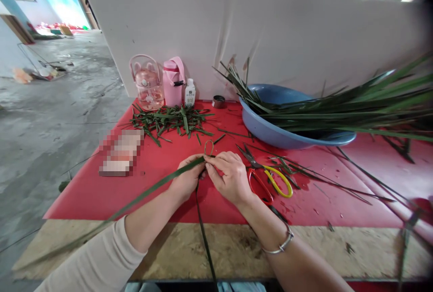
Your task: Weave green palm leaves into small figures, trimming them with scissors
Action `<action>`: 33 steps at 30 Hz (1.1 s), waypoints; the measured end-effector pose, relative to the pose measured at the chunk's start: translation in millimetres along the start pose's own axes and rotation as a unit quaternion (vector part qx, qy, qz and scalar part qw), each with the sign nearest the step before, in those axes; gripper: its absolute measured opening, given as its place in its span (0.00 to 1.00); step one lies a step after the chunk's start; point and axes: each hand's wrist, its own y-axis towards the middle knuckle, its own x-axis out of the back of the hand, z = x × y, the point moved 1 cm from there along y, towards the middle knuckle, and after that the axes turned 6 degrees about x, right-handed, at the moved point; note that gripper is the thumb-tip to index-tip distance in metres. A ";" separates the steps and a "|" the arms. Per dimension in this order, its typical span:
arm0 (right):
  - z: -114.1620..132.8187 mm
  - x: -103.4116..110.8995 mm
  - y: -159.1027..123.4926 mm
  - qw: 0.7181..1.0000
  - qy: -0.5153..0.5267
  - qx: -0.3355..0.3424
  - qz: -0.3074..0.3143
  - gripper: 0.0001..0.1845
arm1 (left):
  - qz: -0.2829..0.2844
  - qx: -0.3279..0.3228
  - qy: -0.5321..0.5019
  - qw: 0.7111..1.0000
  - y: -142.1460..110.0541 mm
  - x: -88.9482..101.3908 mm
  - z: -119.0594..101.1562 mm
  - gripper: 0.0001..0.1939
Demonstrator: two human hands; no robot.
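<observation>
Both hands meet over the red-covered table around a long green leaf strip [162,178]. My left hand [186,177] pinches it, and one end trails down over my left forearm. The fingertips of my right hand [230,172] are pressed together at the same spot. A small thin loop [209,148] stands up just above the fingertips. Another dark strip [202,222] hangs from between the hands toward my lap. Scissors [259,166] with one red and one yellow handle lie open just right of my right hand.
A blue basin [267,125] of long leaves stands at the back right. Cut leaf scraps [169,120] lie before a clear pink bottle [149,87], a pink flask [172,87] and a small white bottle [190,93]. A round tin [218,101] sits near the white partition [176,17].
</observation>
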 end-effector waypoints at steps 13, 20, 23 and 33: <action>-10.5 2.9 -6.4 0.958 0.157 -0.174 -0.166 0.08 | -0.025 0.020 0.009 0.999 -0.9 -4.7 6.6 0.15; -7.8 -6.9 -4.6 0.918 0.298 -0.253 -0.060 0.11 | -0.027 0.000 0.035 0.999 1.4 -1.2 11.5 0.13; -4.4 -7.8 -5.1 0.903 0.328 -0.271 -0.066 0.10 | -0.052 0.031 0.026 0.998 1.6 1.0 11.9 0.14; -7.7 -18.6 -7.0 0.730 0.550 -0.404 -0.035 0.11 | -0.043 0.053 0.038 0.997 0.9 1.7 11.8 0.10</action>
